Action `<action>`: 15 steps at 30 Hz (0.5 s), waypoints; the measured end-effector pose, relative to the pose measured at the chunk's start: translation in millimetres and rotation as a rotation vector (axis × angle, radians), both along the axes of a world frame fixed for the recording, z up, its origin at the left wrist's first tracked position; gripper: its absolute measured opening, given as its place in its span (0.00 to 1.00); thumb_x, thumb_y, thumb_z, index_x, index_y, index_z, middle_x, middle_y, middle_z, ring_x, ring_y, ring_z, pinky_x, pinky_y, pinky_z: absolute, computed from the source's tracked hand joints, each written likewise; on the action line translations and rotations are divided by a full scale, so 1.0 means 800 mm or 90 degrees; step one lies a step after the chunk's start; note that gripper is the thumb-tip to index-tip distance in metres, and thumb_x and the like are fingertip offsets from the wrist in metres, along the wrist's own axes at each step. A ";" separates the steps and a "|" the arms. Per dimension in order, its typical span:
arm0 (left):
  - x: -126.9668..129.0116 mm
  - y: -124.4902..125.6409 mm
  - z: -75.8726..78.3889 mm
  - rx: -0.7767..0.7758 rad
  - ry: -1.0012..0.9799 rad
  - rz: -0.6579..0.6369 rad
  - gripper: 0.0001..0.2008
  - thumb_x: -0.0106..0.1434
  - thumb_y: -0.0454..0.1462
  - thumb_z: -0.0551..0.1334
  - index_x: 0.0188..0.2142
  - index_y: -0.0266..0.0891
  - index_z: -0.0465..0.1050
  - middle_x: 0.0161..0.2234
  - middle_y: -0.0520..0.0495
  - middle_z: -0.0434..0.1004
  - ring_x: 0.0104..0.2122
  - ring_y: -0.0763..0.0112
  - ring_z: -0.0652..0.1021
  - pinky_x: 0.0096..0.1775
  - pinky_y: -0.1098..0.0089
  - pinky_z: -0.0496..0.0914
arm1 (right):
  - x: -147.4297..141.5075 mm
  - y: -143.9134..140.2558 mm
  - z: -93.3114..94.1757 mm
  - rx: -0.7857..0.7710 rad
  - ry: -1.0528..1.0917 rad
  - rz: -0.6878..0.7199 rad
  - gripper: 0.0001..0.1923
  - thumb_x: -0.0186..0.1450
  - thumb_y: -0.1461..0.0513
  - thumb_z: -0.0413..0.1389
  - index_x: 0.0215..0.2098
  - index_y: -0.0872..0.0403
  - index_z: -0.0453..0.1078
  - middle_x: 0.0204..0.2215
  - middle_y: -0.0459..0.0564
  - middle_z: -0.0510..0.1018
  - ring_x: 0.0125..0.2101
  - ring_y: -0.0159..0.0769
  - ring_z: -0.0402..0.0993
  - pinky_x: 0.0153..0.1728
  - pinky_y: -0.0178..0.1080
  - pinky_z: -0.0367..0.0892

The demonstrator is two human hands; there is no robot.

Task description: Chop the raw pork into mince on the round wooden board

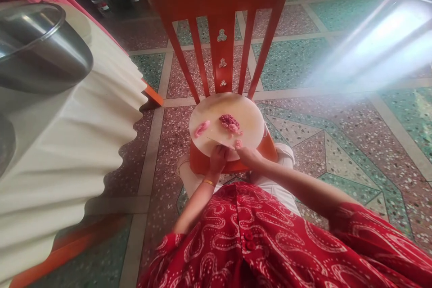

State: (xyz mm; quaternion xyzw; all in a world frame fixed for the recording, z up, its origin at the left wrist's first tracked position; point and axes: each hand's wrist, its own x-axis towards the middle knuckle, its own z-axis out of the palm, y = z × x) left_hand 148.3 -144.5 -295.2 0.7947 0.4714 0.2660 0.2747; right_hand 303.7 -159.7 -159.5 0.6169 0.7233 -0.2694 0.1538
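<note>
hands at the near edge of the round board

worked over a round cutting board set on the seat of an orange chair. kept both hands together at the board's near rim, almost touching. left hand curled shut on a knife, thin blade angled up and to the left across the board. right hand rested just beside it, fingertips on a small pink scrap of meat at the rim; too small to tell whether pinched or only pressed. left a heap of chopped meat near the board's middle, just beyond the hands and a little to the right. left a single pink strip apart to the left, ahead of the knife hand. wore a thin gold bangle on the left wrist. stood beside a white fluted cloth under a steel pot, well off to the left.
</note>
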 end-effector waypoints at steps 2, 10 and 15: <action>-0.002 0.001 0.002 0.001 0.003 -0.003 0.17 0.67 0.43 0.57 0.52 0.38 0.67 0.53 0.41 0.68 0.48 0.64 0.72 0.50 0.57 0.70 | -0.012 0.009 -0.008 0.016 0.017 0.013 0.20 0.69 0.64 0.43 0.58 0.55 0.65 0.49 0.62 0.72 0.43 0.43 0.75 0.39 0.38 0.68; 0.001 -0.003 0.008 0.004 0.005 0.024 0.14 0.69 0.43 0.55 0.50 0.39 0.69 0.51 0.41 0.68 0.49 0.64 0.71 0.52 0.57 0.67 | 0.049 0.001 -0.011 0.023 -0.016 0.030 0.25 0.66 0.67 0.47 0.61 0.52 0.61 0.40 0.56 0.78 0.37 0.39 0.76 0.35 0.34 0.67; 0.002 -0.006 0.009 -0.005 0.005 0.021 0.15 0.68 0.43 0.56 0.51 0.39 0.68 0.52 0.42 0.68 0.48 0.65 0.72 0.50 0.58 0.69 | 0.049 -0.003 0.007 0.018 -0.001 0.055 0.25 0.65 0.69 0.46 0.60 0.57 0.61 0.44 0.60 0.77 0.38 0.41 0.77 0.34 0.36 0.69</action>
